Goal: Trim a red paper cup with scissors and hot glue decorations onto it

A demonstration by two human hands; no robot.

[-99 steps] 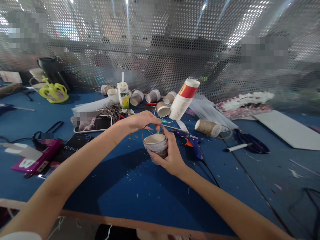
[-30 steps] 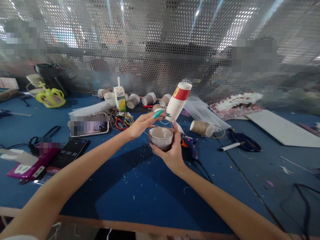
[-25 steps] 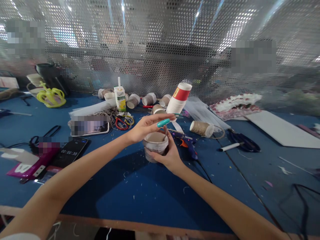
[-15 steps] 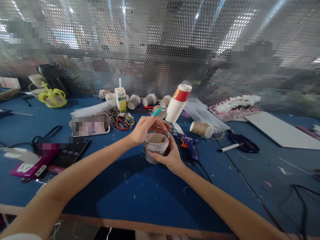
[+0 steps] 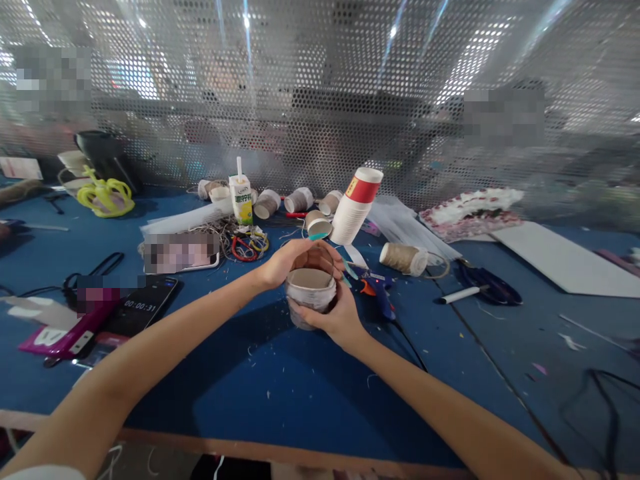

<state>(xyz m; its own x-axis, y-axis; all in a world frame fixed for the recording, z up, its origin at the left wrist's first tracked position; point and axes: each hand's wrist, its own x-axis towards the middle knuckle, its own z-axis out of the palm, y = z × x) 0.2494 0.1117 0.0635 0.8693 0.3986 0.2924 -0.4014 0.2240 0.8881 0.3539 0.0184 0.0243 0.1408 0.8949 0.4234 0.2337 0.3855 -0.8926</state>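
A cup wrapped in pale grey-brown material (image 5: 311, 293) is held just over the table near the middle. My right hand (image 5: 337, 317) grips its near right side, the thumb across the front and the fingers behind. My left hand (image 5: 293, 259) curves around the far side of the rim, its long teal nails showing. A thin cord (image 5: 330, 255) arcs above the cup's right rim by the left fingers, which seem closed on it; their tips are partly hidden. A blue glue gun (image 5: 383, 297) lies just right of the cup.
Behind stand a tilted paper cup stack (image 5: 350, 213) and a drink carton (image 5: 242, 200). A wrapped cup (image 5: 403, 259) lies on its side at right, near a white marker (image 5: 463, 295). Phones (image 5: 143, 307) and a magenta case (image 5: 65, 333) lie left. A perforated metal screen (image 5: 320, 100) closes the back.
My left hand has lowered and reached further around the cup's far side, its thumb now flatter. The cord now arcs above the rim. My right hand keeps its grip.
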